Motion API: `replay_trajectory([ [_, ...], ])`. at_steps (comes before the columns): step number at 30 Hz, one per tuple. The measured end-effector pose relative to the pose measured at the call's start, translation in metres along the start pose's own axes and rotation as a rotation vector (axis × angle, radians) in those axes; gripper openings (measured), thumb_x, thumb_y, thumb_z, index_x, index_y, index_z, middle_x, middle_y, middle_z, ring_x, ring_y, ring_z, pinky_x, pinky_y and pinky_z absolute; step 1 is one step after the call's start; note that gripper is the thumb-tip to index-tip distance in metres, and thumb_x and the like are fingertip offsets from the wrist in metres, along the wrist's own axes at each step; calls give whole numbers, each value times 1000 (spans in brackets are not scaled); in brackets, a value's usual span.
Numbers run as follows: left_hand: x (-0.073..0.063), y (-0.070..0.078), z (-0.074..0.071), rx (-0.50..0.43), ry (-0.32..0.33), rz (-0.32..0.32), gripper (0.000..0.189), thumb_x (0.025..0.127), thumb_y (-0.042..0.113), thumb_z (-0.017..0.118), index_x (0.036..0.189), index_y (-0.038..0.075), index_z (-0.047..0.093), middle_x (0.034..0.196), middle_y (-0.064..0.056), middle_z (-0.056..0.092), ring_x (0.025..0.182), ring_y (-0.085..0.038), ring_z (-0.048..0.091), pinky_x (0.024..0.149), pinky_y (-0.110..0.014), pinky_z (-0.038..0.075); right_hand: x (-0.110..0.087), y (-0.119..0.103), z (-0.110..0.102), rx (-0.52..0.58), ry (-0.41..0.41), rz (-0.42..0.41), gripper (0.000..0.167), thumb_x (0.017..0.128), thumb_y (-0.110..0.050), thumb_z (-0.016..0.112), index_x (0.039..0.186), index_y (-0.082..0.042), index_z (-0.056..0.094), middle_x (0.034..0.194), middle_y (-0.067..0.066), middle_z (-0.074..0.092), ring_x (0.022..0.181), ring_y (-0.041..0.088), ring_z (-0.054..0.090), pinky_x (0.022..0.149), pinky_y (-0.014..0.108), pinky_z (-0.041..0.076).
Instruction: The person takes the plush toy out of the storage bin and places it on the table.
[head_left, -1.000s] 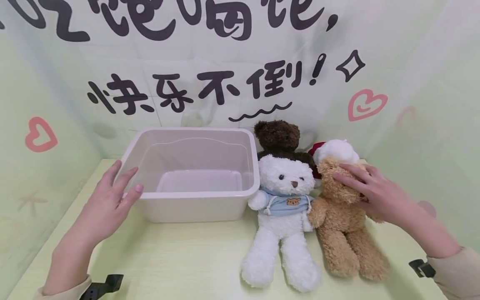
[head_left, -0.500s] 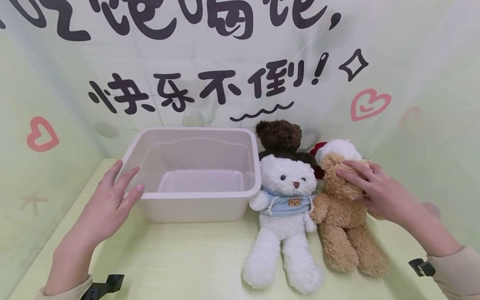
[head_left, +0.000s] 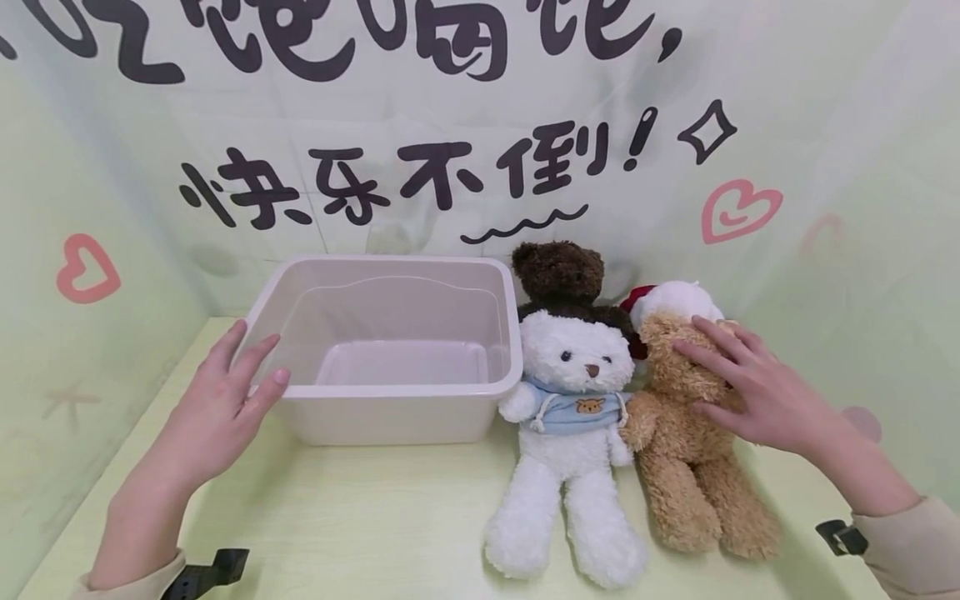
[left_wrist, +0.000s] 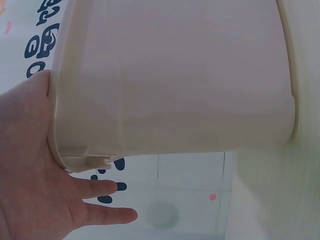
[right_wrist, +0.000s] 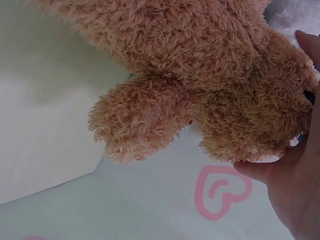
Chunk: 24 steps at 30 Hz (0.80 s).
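In the head view my left hand (head_left: 213, 417) rests on the left rim of an off-white plastic bin (head_left: 390, 417), fingers spread and mostly straight. The left wrist view shows the bin's side wall (left_wrist: 185, 75) beside the palm. A tan teddy bear (head_left: 675, 492) sits at the right; my right hand (head_left: 772, 400) lies over its face with fingers spread, covering the eyes. In the right wrist view fingers (right_wrist: 255, 170) reach around the bear's head (right_wrist: 255, 115). Beside it sits a white teddy bear (head_left: 577, 358) in a light blue hoodie, touching the bin's right side.
Behind the white bear is a dark brown teddy bear (head_left: 558, 271). A white plush with a red part (head_left: 675, 302) is partly hidden behind the tan bear. Everything stands on a pale wooden table (head_left: 375, 517), against a printed cloth backdrop (head_left: 420, 225).
The tan bear's head rose slightly and then settled back under my right hand. The right thumb has spread lower on the bear. My left hand stays on the bin.
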<state>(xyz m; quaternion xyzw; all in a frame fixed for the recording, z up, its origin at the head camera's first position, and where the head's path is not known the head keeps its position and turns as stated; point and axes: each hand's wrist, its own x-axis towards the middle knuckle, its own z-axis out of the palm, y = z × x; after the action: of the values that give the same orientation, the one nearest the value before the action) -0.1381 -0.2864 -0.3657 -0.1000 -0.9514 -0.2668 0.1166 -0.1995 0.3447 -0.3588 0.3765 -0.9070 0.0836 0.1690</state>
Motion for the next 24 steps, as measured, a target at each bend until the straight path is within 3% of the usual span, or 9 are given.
replay_trajectory([
  [3, 1, 0, 1, 6, -2, 6, 57, 111, 32, 47, 155, -2, 37, 166, -31, 6, 140, -66, 20, 95, -86, 25, -3, -3, -1, 36, -8, 63, 75, 93, -43, 75, 158, -22, 44, 165, 16, 28, 141, 52, 31, 93, 74, 39],
  [6, 3, 0, 1, 13, -4, 12, 57, 111, 32, 47, 155, -2, 37, 165, -32, 6, 140, -65, 20, 96, -86, 24, -4, -5, -2, 59, 3, 110, 79, 90, -33, 79, 159, -21, 42, 166, 16, 28, 143, 49, 29, 95, 73, 37],
  [10, 5, 0, 1, 36, -8, 16, 58, 111, 33, 46, 156, -2, 36, 165, -33, 7, 141, -64, 18, 96, -86, 24, -4, -9, -1, 89, 42, 158, 72, 96, -31, 72, 160, -19, 40, 166, 16, 28, 143, 48, 30, 98, 71, 36],
  [14, 5, -3, -2, 72, -11, 14, 61, 110, 35, 47, 157, -1, 35, 164, -35, 10, 145, -62, 14, 101, -85, 20, 2, -15, -2, 168, 66, 273, 62, 104, -26, 60, 161, -14, 36, 168, 17, 23, 144, 52, 27, 102, 73, 31],
  [20, 6, -2, -11, 133, 37, 26, 64, 107, 37, 54, 155, -2, 37, 159, -40, 19, 146, -63, 11, 109, -80, 12, 22, -20, -10, 213, 19, 477, 63, 111, -33, 43, 164, -6, 22, 170, 22, 5, 147, 59, 13, 109, 77, 18],
  [24, 15, 11, -19, 179, 52, 21, 65, 107, 41, 51, 154, -3, 39, 161, -37, 19, 147, -60, 9, 108, -80, 14, 37, -16, -14, 155, -25, 509, 66, 112, -40, 38, 163, -2, 20, 167, 31, 2, 145, 62, 14, 111, 76, 16],
])
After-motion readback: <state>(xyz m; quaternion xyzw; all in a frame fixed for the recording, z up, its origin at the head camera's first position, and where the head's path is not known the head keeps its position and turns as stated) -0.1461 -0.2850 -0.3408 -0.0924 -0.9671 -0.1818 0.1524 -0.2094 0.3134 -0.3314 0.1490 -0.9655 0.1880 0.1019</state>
